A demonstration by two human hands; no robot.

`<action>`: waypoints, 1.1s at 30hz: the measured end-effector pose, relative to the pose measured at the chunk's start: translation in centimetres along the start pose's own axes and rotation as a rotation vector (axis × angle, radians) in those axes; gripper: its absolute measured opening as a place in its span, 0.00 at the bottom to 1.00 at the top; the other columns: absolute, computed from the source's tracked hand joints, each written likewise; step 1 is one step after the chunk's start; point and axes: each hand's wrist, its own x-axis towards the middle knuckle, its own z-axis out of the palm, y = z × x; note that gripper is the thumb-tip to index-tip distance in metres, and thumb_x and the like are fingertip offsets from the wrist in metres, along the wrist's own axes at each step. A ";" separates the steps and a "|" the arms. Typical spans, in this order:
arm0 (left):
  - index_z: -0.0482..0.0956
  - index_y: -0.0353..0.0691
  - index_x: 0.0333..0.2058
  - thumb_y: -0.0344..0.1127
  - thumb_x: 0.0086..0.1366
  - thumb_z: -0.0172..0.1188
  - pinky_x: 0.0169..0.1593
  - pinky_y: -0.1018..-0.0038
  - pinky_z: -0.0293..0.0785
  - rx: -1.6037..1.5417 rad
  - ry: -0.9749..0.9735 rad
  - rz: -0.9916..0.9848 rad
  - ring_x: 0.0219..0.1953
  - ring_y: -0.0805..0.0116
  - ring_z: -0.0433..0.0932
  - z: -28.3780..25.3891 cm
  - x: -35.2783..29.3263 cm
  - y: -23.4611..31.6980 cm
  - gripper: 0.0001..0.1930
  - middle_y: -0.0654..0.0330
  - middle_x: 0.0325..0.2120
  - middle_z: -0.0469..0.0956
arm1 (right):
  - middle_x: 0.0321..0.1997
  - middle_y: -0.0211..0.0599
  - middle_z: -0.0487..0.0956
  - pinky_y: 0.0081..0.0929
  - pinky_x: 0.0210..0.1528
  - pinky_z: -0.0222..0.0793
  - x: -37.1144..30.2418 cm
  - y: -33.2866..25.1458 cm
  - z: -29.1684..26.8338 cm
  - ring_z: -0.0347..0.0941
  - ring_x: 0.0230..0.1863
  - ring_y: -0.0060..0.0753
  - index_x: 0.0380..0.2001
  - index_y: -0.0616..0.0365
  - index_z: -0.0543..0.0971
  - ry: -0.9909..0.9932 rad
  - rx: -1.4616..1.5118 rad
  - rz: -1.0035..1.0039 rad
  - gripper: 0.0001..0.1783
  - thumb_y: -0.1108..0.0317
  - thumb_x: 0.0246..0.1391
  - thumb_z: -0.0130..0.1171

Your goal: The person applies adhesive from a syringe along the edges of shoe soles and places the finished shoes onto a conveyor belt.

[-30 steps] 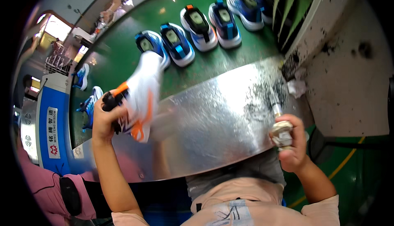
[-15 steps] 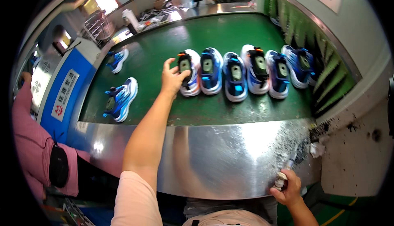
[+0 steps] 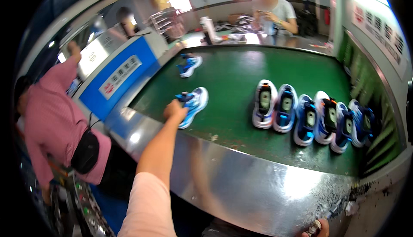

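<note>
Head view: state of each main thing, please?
Left hand: at the near-left shoe, grip unclear.
Near-left shoe: on green surface, partly covered by the hand.
Far-left shoe: on green surface, untouched.
Six shoes: in a row, openings up.
Right hand: closed around wrapped tool, partly out of frame.
Wrapped tool: held.
Metal ledge: dark smudges at right end.
Strip curtain: hanging.

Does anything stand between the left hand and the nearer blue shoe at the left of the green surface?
Nothing visible does: the left hand is at the blue shoe, though blur hides its grip. The row of shoes stands apart, to the right.
</note>
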 end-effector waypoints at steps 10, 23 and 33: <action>0.82 0.45 0.35 0.49 0.42 0.70 0.44 0.61 0.75 -0.242 -0.099 0.399 0.38 0.53 0.80 -10.7 -11.9 -0.2 0.22 0.53 0.34 0.81 | 0.38 0.30 0.65 0.18 0.33 0.62 0.9 0.5 -0.7 0.60 0.32 0.20 0.56 0.64 0.63 0.019 0.037 -0.015 0.28 0.77 0.52 0.58; 0.63 0.33 0.57 0.40 0.52 0.71 0.47 0.72 0.74 -0.978 -0.268 0.288 0.41 0.65 0.77 -4.0 -33.7 -2.4 0.38 0.51 0.44 0.74 | 0.36 0.39 0.74 0.28 0.33 0.69 3.1 -6.2 -0.9 0.71 0.29 0.31 0.54 0.64 0.65 0.162 0.136 0.197 0.29 0.61 0.52 0.60; 0.76 0.35 0.45 0.35 0.24 0.78 0.56 0.64 0.66 -0.417 -0.446 1.191 0.53 0.49 0.70 -12.2 -23.6 6.5 0.41 0.48 0.47 0.74 | 0.33 0.30 0.71 0.11 0.20 0.51 4.9 -8.7 -7.9 0.58 0.22 0.15 0.54 0.51 0.66 0.225 1.128 0.549 0.28 0.42 0.62 0.44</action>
